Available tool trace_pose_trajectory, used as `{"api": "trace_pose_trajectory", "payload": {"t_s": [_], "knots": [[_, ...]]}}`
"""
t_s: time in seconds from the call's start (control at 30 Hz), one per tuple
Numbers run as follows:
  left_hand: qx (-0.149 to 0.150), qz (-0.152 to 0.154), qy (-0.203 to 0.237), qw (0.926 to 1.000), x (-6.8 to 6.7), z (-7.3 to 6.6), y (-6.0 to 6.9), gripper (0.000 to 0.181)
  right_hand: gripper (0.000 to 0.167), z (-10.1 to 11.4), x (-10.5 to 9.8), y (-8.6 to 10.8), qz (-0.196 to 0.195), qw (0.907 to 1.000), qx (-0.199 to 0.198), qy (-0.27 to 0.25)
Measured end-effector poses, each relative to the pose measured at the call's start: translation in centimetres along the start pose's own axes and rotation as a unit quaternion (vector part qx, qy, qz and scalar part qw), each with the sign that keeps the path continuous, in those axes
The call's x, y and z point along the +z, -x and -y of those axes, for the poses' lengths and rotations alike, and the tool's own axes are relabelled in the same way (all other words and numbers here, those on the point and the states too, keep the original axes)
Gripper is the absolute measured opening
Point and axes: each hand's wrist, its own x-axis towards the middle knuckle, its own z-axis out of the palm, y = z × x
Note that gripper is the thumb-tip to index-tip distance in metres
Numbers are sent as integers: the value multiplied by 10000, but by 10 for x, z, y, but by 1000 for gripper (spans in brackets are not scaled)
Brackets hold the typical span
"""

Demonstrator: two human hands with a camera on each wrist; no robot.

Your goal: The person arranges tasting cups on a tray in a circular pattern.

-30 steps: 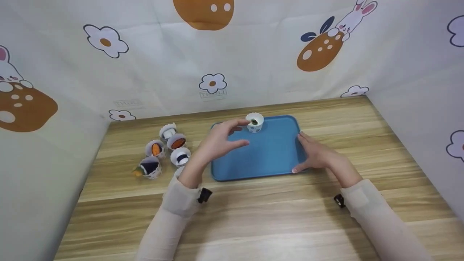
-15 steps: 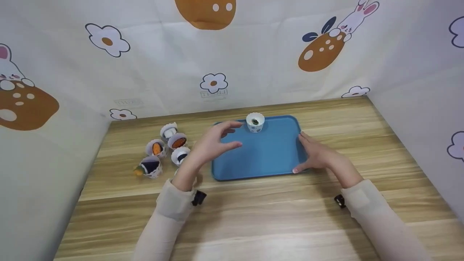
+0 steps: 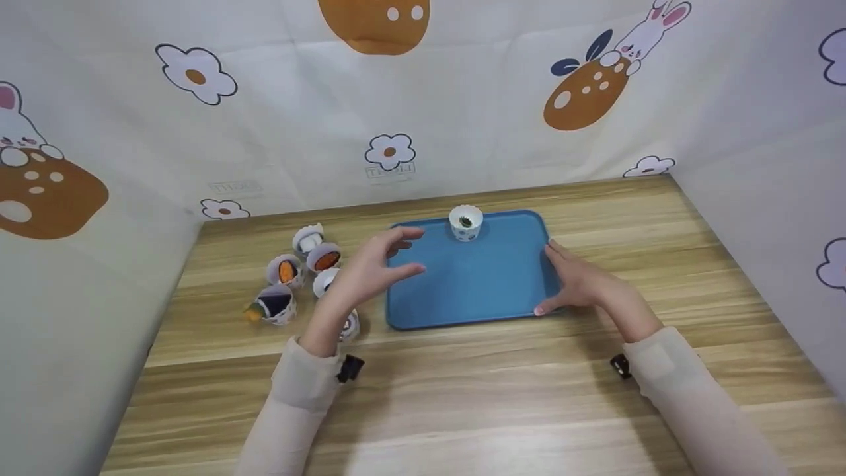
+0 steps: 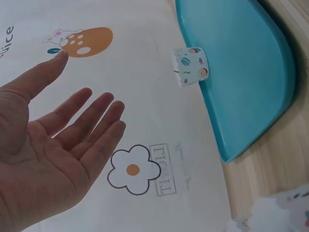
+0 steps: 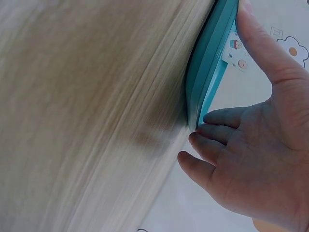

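Observation:
My left hand (image 3: 363, 270) hangs in the air by the left end of a blue tray (image 3: 472, 281). Its fingers and thumb are spread apart, with nothing between them, as the left wrist view also shows. At the tray's right end, my right hand (image 3: 580, 281) touches the rim, thumb at the front corner and relaxed fingers along the side. One white patterned paper cup (image 3: 466, 233) stands at the tray's back edge, holding a small dark green item too small to identify. In the right wrist view the fingertips (image 5: 205, 126) rest against the tray's rim.
Left of the tray stand several paper cups with small items in them, among them a cup with an orange piece (image 3: 286, 271) and a cup with a reddish-brown piece (image 3: 325, 258). My left wrist partly hides the nearest cup (image 3: 350, 327). A printed cloth (image 3: 291, 119) hangs behind the table.
My left hand has drawn away from the cup on the tray, moving left and slightly down with its fingers spread. The right hand and the tray have stayed in place.

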Motion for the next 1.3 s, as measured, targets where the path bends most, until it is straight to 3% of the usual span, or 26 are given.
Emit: {"api": "trace_pose_trajectory", "payload": {"t_s": [0.57, 0.8, 1.3], "knots": [[-149, -94, 10, 9998, -7, 16, 15, 56, 131, -2, 0, 1, 16, 9999, 84, -119], [-346, -164, -42, 9993, -14, 23, 23, 57, 131, -2, 1, 1, 28, 9999, 86, -114], [-318, -329, -113, 9989, -25, 38, 42, 56, 132, -2, 1, -1, -23, 10000, -39, -2]]}}
